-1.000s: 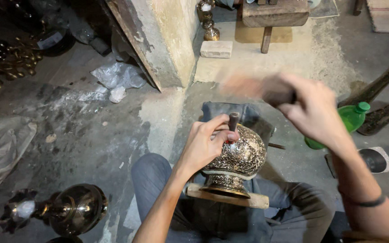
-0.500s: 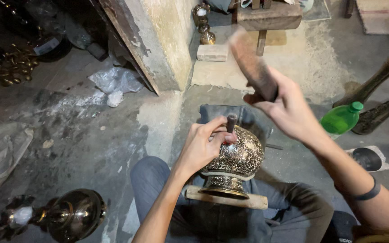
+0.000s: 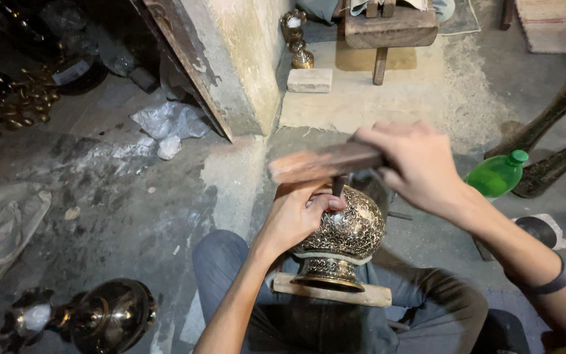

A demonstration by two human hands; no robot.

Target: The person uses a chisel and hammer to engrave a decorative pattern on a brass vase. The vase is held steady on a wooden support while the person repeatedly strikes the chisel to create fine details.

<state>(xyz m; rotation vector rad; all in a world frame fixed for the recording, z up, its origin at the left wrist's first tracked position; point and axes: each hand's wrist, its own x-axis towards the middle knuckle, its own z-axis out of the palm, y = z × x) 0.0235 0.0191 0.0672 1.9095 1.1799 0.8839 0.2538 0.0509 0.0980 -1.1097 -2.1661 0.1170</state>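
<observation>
- Step in hand, as I judge it: chasing the pattern into the round engraved brass vase, which lies tilted on the person's lap with its foot against a flat pale wooden board
- Left hand rests on the upper left of the vase, fingers curled tight round a short dark metal punch; the punch stands near upright, tip on the vase's shoulder
- Right hand is above and right of the vase, closed in a full grip on the handle of a wooden mallet; the mallet head lies level, blurred, just over the punch's top end
- Cannot tell whether the mallet touches the punch; blur hides the gap
- Next move, my reading: it calls for the punch tip held steady on the line of the pattern and the vase kept from rolling off the board, with the blow landing square on the punch head; a glancing hit could skid the tip across the finished relief
- Right of the vase: green plastic bottle on the floor, two tall dark metal horn-shaped pieces beyond it
- Lower left of the vase: a second dark polished brass vessel lying on the floor
- Above the vase: a pale brick by a wooden stool leg
</observation>
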